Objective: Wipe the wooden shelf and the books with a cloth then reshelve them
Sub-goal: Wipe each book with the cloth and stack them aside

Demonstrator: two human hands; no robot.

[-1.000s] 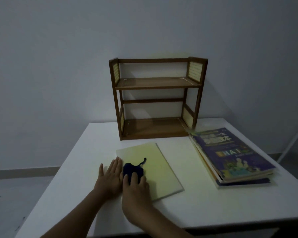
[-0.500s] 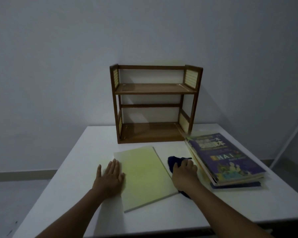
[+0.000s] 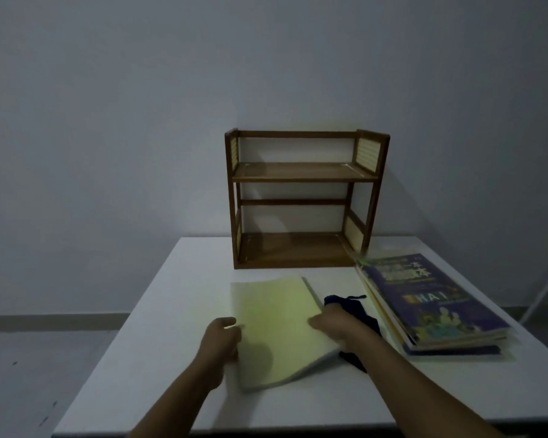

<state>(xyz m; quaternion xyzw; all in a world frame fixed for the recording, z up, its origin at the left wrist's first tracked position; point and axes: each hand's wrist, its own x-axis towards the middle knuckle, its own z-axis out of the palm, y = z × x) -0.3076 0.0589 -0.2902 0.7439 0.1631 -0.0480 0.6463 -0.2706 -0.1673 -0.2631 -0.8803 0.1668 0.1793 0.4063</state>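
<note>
Both hands grasping yellow book (image 3: 276, 330) edges: L grip (image 3: 220, 338), R grip (image 3: 332, 324); cloth (image 3: 350, 311) beside, on tabletop (image 3: 178, 311).

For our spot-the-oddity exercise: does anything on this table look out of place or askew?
Yes. The thin pale yellow book is bowed, its right edge lifted off the white table between both hands. The crumpled dark blue cloth lies partly under the right hand.
</note>
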